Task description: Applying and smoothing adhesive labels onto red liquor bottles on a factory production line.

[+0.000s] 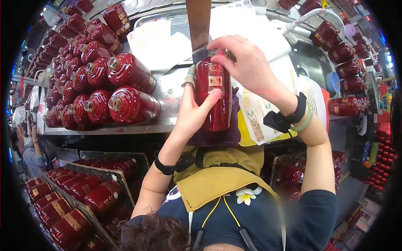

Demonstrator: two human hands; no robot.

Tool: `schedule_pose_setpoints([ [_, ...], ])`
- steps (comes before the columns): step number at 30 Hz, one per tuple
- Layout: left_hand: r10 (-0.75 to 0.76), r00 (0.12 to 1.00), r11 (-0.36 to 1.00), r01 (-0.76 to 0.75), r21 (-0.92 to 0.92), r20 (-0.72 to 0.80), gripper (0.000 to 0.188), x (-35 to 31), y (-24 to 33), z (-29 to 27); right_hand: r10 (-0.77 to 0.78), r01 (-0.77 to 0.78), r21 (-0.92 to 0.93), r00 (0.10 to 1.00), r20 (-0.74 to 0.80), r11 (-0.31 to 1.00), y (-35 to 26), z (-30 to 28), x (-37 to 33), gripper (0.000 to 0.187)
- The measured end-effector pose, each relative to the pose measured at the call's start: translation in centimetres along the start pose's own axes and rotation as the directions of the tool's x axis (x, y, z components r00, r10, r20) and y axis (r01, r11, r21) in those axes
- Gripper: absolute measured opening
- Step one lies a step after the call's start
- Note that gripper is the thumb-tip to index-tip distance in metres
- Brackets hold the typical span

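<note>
A glossy dark-red glass bottle (213, 111) with gold label marks and an uncapped clear neck lies in front of me, neck pointing away. My left hand (193, 109) grips its left side, thumb on the front below the gold square; a pale cover wraps one fingertip. At the neck end, the fingers of my right hand (240, 62) curl around the neck and upper shoulder, slightly blurred. Dark purple cloth (235, 119) shows beneath and beside the bottle. To the right lie white sheets with gold decals (253, 113), over a yellow sheet (245, 134).
Many similar red bottles (133, 104) crowd the metal table's left side. Crates of bottles (98, 194) stand below left, with more below right. White papers (157, 42) and a brown post (198, 21) are ahead. A curved white pipe (314, 16) and blue bowl (333, 81) stand right. Another person (35, 154) is far left.
</note>
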State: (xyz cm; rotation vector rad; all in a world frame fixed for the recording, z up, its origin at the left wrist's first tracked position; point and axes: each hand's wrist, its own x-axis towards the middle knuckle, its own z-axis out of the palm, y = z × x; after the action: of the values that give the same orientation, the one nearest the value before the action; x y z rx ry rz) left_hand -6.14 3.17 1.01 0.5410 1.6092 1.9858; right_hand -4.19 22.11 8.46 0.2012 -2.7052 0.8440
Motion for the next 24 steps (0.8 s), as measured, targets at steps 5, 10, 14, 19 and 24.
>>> schedule_pose_setpoints([
  [5, 0.009, 0.996, 0.996, -0.001, 0.09, -0.09, 0.07, -0.6, 0.6, 1.4, 0.384, -0.288, 0.476, 0.916, -0.118, 0.831, 3.6, 2.9, -1.0, 0.024],
  [10, -0.042, 0.997, 0.999, 0.041, -0.005, -0.06, 0.066, -0.1, 1.4, 1.0, 0.527, -0.41, 0.661, 0.85, 0.025, 0.629, 1.7, 4.0, -2.1, 0.035],
  [14, -0.061, 0.997, 0.996, 0.064, 0.056, -0.054, 0.066, -0.3, 0.7, 0.6, 0.548, -0.413, 0.695, 0.836, 0.033, 0.589, 1.7, 4.1, -2.5, 0.035],
  [19, -0.058, 0.996, 0.995, 0.063, 0.071, -0.07, 0.067, -0.4, 0.8, 0.6, 0.559, -0.423, 0.679, 0.829, 0.021, 0.601, 1.5, 4.2, -2.5, 0.034],
  [24, -0.062, 0.996, 0.998, 0.064, 0.028, -0.068, 0.067, -0.3, 0.7, 0.7, 0.554, -0.417, 0.679, 0.833, 0.018, 0.605, 1.7, 4.2, -2.5, 0.032],
])
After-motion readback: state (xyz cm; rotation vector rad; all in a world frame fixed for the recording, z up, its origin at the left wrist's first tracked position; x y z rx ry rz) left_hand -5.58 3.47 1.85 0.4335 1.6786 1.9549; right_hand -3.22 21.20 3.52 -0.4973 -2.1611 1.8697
